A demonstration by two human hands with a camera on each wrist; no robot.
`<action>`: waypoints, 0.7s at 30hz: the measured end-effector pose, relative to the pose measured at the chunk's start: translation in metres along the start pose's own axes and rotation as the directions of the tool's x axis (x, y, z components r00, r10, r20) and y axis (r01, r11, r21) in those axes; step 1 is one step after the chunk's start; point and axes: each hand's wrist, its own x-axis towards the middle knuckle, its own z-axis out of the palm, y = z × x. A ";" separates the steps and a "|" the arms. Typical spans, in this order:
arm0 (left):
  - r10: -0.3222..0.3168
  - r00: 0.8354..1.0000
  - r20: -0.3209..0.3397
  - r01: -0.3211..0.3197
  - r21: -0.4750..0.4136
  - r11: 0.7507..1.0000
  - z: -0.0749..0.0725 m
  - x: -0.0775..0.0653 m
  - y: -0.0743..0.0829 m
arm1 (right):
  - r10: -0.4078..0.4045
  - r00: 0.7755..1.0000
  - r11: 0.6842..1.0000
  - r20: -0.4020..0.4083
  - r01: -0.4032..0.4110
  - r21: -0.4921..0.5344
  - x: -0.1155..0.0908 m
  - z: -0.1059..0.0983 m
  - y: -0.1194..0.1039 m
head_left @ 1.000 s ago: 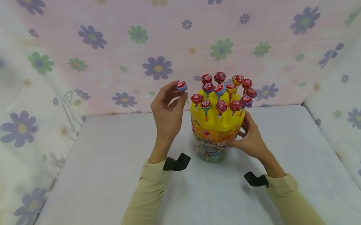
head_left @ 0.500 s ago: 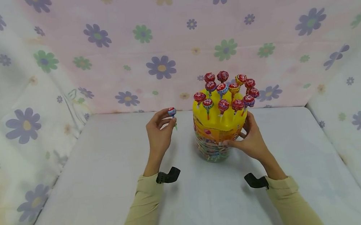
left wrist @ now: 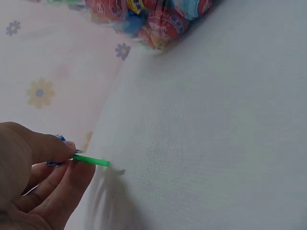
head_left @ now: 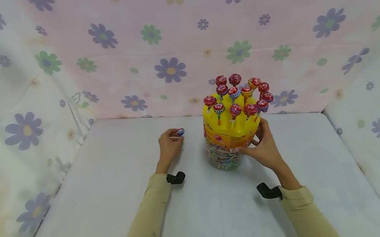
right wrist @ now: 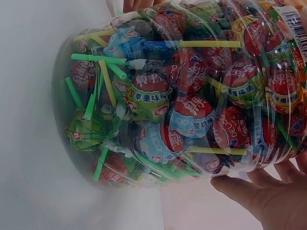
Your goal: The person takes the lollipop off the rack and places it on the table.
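Between thumb and fingers, my left hand (head_left: 171,145) pinches a lollipop (head_left: 181,132) with a blue and red wrapper, low over the table to the left of a tub. In the left wrist view its green stick (left wrist: 93,160) pokes out past the fingertips, close to the cloth; most of the wrapped head is hidden by the hand. My right hand (head_left: 264,145) grips the right side of the clear tub (head_left: 222,155), which stands upright. Its yellow lid (head_left: 228,128) carries several lollipops standing on their sticks. Through the wall in the right wrist view, many wrapped lollipops (right wrist: 192,115) show inside.
A white cloth covers the table (head_left: 114,187). Behind it hangs a pink flowered curtain (head_left: 183,46), and pale flowered cloth closes off both sides. A black wrist camera mount (head_left: 176,178) sticks out from the left sleeve, another (head_left: 269,191) from the right.
My left hand has carried the lollipop away from the lid, leftward and down to just over the table. The right hand and the tub have stayed in place.
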 end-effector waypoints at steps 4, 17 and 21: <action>-0.001 1.000 0.022 0.000 0.048 0.999 0.001 0.008 -0.002 | -0.011 1.000 1.000 0.000 0.011 0.005 0.000 0.001 0.000; -0.065 0.995 0.080 0.041 0.269 0.962 0.001 0.023 -0.005 | -0.019 0.999 1.000 -0.028 0.018 -0.014 -0.001 0.002 -0.002; -0.068 0.994 0.090 0.041 0.269 0.962 0.002 0.024 -0.004 | -0.021 0.999 1.000 -0.029 0.021 -0.012 0.000 0.001 -0.001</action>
